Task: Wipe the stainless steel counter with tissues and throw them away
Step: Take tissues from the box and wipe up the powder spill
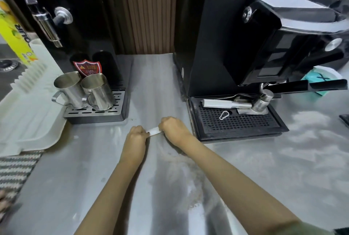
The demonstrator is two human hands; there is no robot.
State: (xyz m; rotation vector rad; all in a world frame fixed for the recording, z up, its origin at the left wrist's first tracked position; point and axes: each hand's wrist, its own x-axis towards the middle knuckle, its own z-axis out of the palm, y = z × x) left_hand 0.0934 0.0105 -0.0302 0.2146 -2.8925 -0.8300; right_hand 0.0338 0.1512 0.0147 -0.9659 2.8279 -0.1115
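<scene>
Tissue point(154, 131) pulled taut between two hands, low over the stainless steel counter point(94, 159).
The left hand point(137, 136) and right hand point(173, 129) each curl their fingers round one end of the white strip, just beside the coffee machine's black drip tray point(236, 121). Two steel milk jugs point(98, 93) stand further left.

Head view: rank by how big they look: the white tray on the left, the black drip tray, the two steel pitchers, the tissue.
1. white tray, cut by the frame edge
2. black drip tray
3. left steel pitcher and right steel pitcher: alike, not ranked
4. tissue, only a strip showing
</scene>
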